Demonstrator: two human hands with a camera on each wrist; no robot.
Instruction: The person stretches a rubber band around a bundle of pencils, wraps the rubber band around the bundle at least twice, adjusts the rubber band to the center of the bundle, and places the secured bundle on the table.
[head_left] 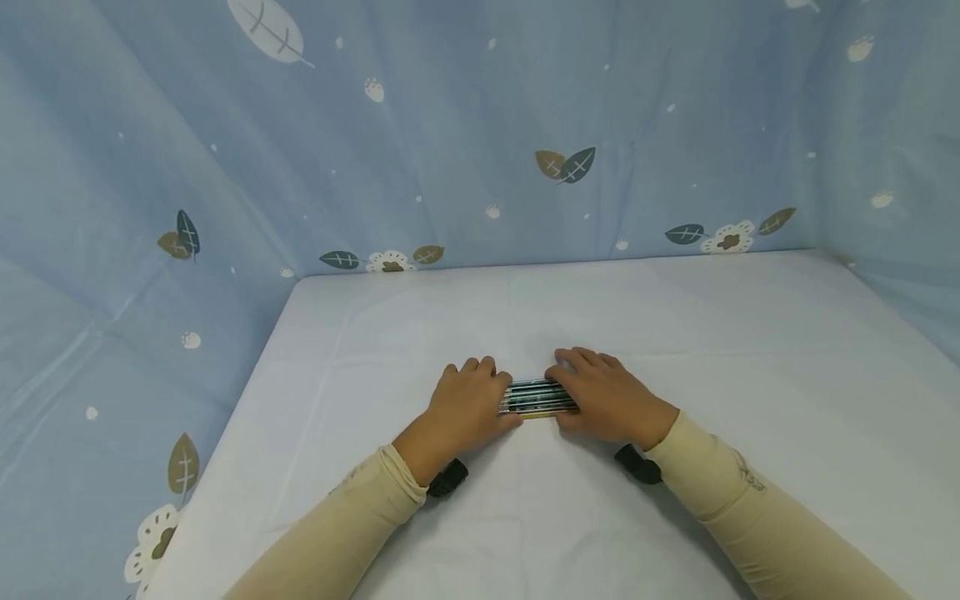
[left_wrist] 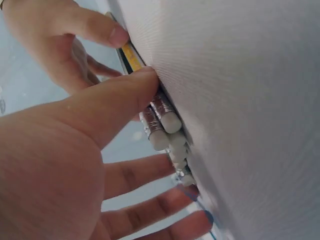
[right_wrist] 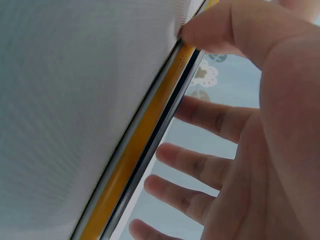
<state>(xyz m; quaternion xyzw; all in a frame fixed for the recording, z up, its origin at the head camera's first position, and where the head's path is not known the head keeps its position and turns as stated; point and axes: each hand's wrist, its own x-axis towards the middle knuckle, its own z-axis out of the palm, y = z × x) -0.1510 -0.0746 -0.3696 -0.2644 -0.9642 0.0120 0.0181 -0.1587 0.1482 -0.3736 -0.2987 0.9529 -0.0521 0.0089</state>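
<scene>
A bundle of several pencils (head_left: 536, 396) lies low on the white cloth, one of them yellow and the others dark and shiny. My left hand (head_left: 468, 400) grips the left end, thumb on the near side and fingers on the far side. White erasers (left_wrist: 171, 122) in metal bands stick out past that thumb in the left wrist view. The right hand (head_left: 603, 400) holds the other part of the bundle, its thumb against the near side. In the right wrist view the yellow pencil (right_wrist: 132, 155) runs lengthwise below the thumb, with the fingers spread behind the bundle.
The white-covered table (head_left: 675, 317) spreads around both hands. A blue curtain (head_left: 465, 125) with leaf and flower prints hangs behind it and at the sides. Dark wrist devices (head_left: 447, 479) show under both wrists.
</scene>
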